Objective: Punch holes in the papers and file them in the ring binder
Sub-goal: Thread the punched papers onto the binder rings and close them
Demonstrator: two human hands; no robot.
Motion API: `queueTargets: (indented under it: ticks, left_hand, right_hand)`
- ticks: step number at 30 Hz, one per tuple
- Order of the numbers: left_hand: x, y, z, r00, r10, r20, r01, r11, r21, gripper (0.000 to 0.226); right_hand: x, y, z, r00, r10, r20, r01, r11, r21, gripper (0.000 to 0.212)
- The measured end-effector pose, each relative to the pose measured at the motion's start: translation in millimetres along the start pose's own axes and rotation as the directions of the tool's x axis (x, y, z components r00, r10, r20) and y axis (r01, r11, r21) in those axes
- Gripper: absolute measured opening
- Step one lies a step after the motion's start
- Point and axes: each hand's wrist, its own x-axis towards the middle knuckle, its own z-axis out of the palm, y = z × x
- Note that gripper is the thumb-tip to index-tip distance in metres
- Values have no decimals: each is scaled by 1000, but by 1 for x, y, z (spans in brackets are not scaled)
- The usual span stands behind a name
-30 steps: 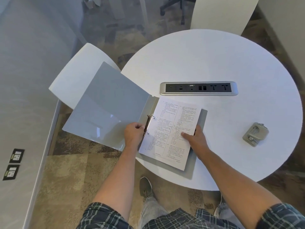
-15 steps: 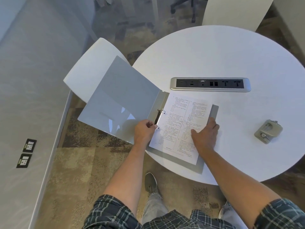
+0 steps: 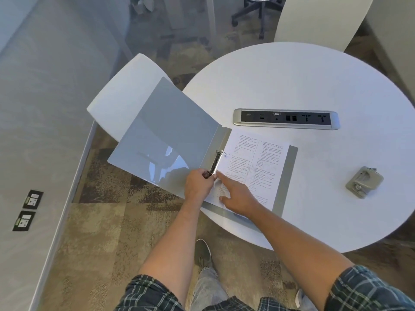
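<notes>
A grey ring binder (image 3: 166, 140) lies open at the left edge of the round white table (image 3: 314, 86), its front cover hanging out over the floor. Printed papers (image 3: 253, 167) rest on the binder's right half, beside the metal ring mechanism (image 3: 215, 162). My left hand (image 3: 198, 185) pinches the near end of the ring mechanism. My right hand (image 3: 238, 196) lies on the lower left of the papers, its index finger pointing at the near ring. A grey hole punch (image 3: 363, 182) sits apart at the right of the table.
A silver power socket strip (image 3: 285, 119) is set into the table beyond the binder. White chairs stand at the left (image 3: 125, 102) and at the back (image 3: 318, 21). My shoe (image 3: 203, 252) shows on the patterned carpet below the table edge.
My right hand has slid from the middle of the papers to their left edge next to the near ring. My left hand stays at the ring mechanism. The view has shifted.
</notes>
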Motion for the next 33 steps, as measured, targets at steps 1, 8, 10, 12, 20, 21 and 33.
queueTargets:
  ticks: [1,8,10,12,20,21,33]
  left_hand:
    - [0,-1,0,1000,2,5,-2,1000,-6,32]
    - [0,-6,2,997,5,74,1,996,-94,11]
    - [3,-11,2,993,-12,115,30,987,-156,30]
    - [5,-15,2,988,-9,151,42,975,-219,34]
    - [10,-34,5,969,-8,248,114,903,-415,47]
    - [10,-35,6,968,-5,250,116,895,-431,46]
    - [17,-41,8,967,-3,255,126,873,-471,47]
  right_hand:
    - [0,0,0,1000,0,2,0,1000,-11,82]
    - [3,4,1,987,11,163,-10,1000,-6,108]
    - [3,3,1,978,4,208,-5,1000,2,109]
    - [5,6,4,972,-13,236,16,1000,-11,111]
    - [11,14,9,963,-31,266,22,999,38,117]
    - [12,15,10,963,-33,267,23,999,40,117]
    - [16,20,18,965,-19,262,9,999,39,118]
